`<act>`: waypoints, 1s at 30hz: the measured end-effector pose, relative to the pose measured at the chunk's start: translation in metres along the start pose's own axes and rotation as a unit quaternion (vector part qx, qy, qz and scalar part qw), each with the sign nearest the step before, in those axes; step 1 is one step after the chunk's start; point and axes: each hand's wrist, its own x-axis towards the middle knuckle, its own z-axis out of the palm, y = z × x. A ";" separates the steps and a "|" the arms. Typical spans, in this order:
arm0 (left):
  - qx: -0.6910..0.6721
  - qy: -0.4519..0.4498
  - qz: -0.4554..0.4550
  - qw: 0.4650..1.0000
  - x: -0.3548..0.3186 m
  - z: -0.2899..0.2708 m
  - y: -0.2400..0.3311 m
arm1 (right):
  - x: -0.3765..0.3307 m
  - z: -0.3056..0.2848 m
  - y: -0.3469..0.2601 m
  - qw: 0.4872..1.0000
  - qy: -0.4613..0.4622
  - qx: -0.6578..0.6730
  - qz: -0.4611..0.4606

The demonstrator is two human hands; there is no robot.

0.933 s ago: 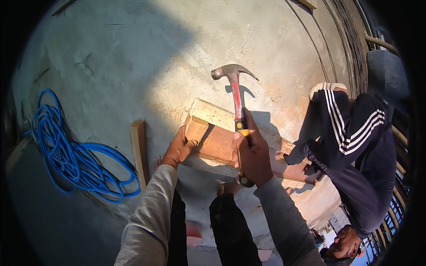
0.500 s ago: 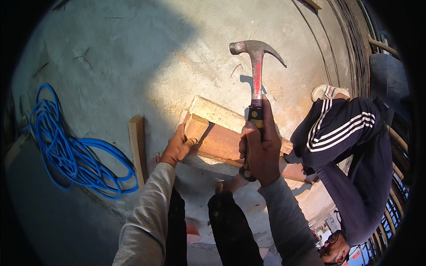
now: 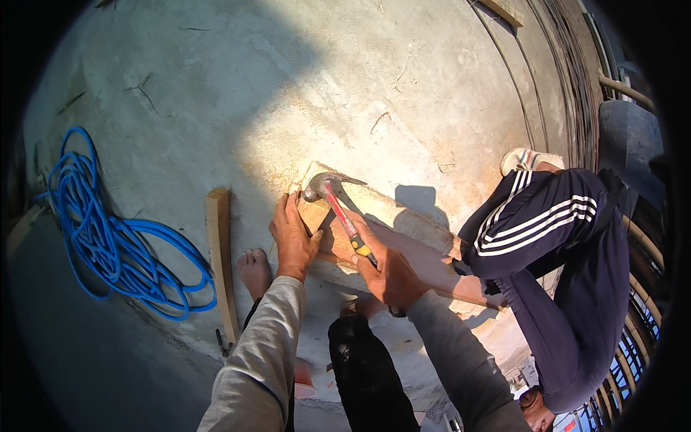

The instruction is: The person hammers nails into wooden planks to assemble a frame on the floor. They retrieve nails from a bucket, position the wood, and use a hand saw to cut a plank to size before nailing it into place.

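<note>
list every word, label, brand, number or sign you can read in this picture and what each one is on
No text can be read in this picture.
Hammer in the right hand: red, yellow and black colouring, no legible lettering.
Co-worker's dark trousers: white stripes, no readable words.
Background at the lower right edge: too small and blurred to tell whether anything is written there.
</note>
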 end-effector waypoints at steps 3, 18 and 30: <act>-0.008 0.014 -0.007 1.000 0.002 0.008 -0.006 | 0.008 -0.019 -0.014 0.989 0.064 0.104 0.082; -0.006 0.022 -0.028 0.999 -0.005 0.011 -0.006 | 0.029 -0.037 -0.020 0.955 0.198 0.215 0.047; -0.021 0.057 0.013 0.998 -0.011 0.017 -0.017 | 0.039 -0.046 -0.037 0.955 0.198 0.215 0.039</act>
